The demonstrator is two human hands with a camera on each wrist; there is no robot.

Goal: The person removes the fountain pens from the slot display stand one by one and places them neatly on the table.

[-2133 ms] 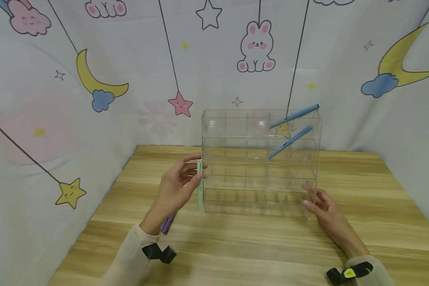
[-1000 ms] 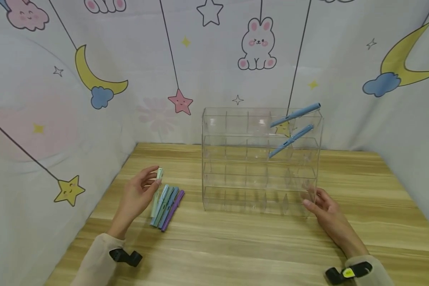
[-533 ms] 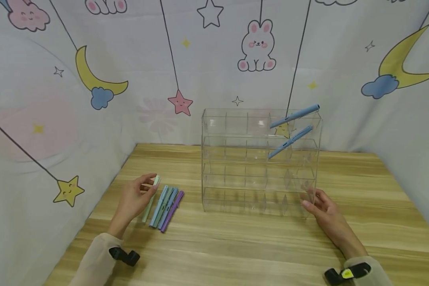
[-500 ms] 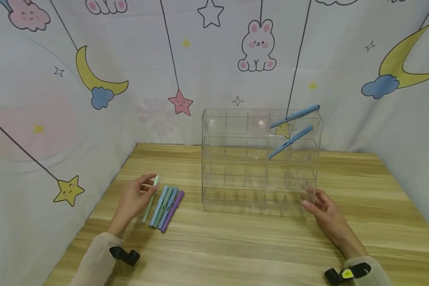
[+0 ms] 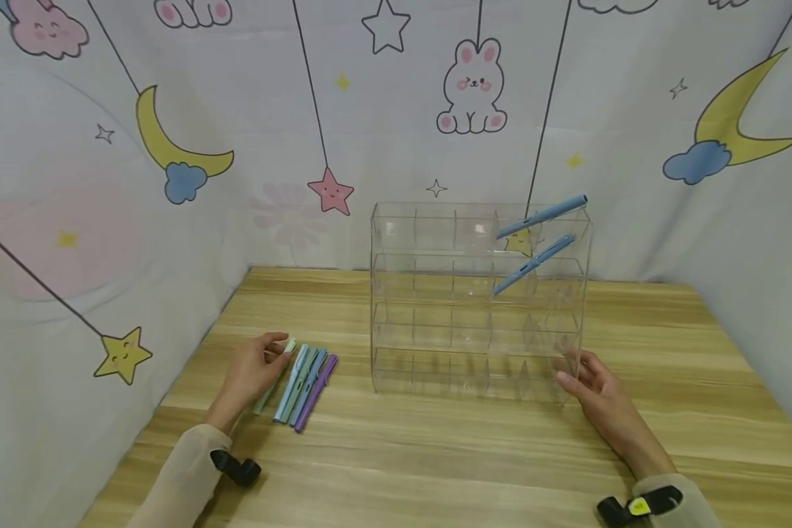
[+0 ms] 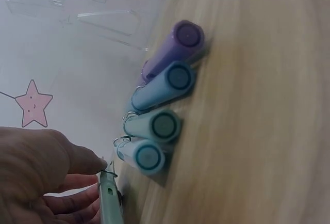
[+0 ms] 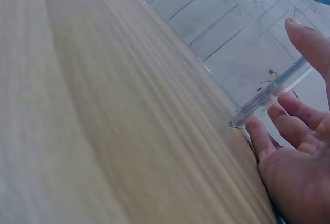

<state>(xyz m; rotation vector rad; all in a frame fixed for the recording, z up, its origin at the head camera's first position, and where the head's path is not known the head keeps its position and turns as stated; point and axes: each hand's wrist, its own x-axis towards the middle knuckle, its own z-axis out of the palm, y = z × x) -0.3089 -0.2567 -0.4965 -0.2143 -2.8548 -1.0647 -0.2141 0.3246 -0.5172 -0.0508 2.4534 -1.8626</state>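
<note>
My left hand (image 5: 251,375) pinches a pale green pen (image 6: 109,201) near its upper end with thumb and fingers. The pen slants low over the table, just left of a light blue pen (image 5: 293,383), a green pen (image 5: 301,387), a blue pen (image 5: 312,381) and a purple pen (image 5: 318,392) lying side by side. My right hand (image 5: 610,407) grips the lower right side of a clear acrylic rack (image 5: 372,315); in the right wrist view its thumb is on one side of the panel and its fingers on the other. Two blue pens (image 5: 543,215) lean in the rack's upper right compartments.
The rack stands on a wood-grain table (image 5: 449,469), divided into rows of small compartments. Behind the table hangs a white cloth (image 5: 396,132) printed with rabbits, moons and stars, which also covers both sides.
My left hand has carried the pale green pen from the rack's left side leftward and down to beside the row of pens. My right hand stays at the rack.
</note>
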